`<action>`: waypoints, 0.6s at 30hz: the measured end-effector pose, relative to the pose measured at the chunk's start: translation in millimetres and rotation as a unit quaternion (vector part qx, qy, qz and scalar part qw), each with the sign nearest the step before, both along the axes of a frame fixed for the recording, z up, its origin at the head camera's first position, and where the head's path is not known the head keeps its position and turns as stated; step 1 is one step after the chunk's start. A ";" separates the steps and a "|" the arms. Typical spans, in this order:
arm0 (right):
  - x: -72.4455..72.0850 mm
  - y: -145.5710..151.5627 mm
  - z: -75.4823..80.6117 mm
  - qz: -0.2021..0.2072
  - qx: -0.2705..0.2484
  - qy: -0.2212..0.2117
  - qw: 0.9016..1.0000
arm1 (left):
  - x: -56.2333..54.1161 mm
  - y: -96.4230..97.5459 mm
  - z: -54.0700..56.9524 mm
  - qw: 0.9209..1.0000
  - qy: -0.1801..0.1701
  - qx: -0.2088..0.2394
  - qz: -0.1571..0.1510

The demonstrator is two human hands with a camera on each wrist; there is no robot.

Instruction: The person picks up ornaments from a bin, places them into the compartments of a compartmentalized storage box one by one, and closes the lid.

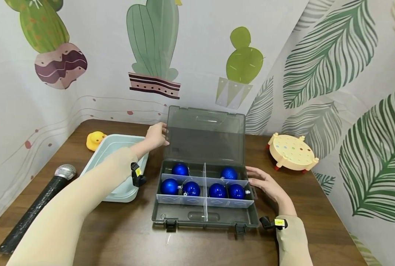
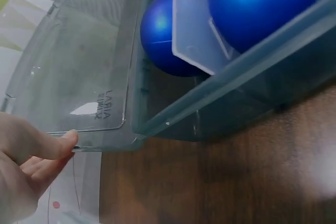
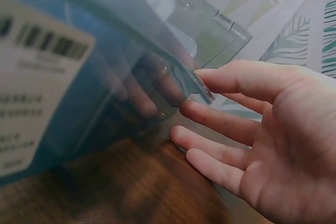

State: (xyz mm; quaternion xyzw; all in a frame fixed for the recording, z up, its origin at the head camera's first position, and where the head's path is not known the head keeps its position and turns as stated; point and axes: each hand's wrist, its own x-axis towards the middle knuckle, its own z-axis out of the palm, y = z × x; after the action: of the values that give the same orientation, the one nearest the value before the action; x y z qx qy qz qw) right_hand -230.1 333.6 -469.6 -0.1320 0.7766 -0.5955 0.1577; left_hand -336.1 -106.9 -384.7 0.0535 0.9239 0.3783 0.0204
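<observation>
A translucent grey storage box (image 1: 180,220) stands on the table with its lid (image 1: 205,144) raised. Several blue ball ornaments (image 1: 191,188) lie in its back and middle compartments; the front row holds none. My left hand (image 1: 156,135) pinches the lid's left edge between thumb and fingers, as the left wrist view shows with the lid (image 2: 79,77) close by. At the box's right side, my right hand (image 1: 265,183) touches the back corner with extended fingers. A printed label (image 3: 42,72) shows on the box wall in the right wrist view.
Left of the box sits a pale blue tray (image 1: 121,197), partly behind my left arm. A yellow rubber duck (image 1: 95,140) and a microphone (image 1: 39,205) lie further left. At the back right stands a small cream stool-like toy (image 1: 292,152). Patterned cloth (image 1: 197,55) hangs behind.
</observation>
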 end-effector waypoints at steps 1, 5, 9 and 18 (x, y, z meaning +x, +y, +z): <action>0.2 0.2 -0.1 0.000 0.001 0.000 1.000 | 1.7 -0.6 -0.3 1.000 0.004 0.012 -0.001; 0.3 0.3 0.1 0.000 0.009 0.002 1.000 | 9.6 -1.8 0.6 0.999 0.023 0.037 -0.006; -0.7 0.1 0.5 0.004 0.015 0.009 1.000 | 16.6 -2.3 3.1 0.998 0.045 0.053 -0.009; -2.1 1.7 -2.1 0.019 0.018 0.033 0.999 | 30.5 -3.1 9.3 0.994 0.090 0.059 -0.021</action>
State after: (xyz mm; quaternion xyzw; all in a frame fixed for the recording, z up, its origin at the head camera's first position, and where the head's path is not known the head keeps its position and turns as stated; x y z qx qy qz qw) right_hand -232.2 335.3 -471.8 -0.1631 0.7895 -0.5735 0.1454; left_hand -305.6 -110.1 -375.3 0.1075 0.8967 0.4254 -0.0583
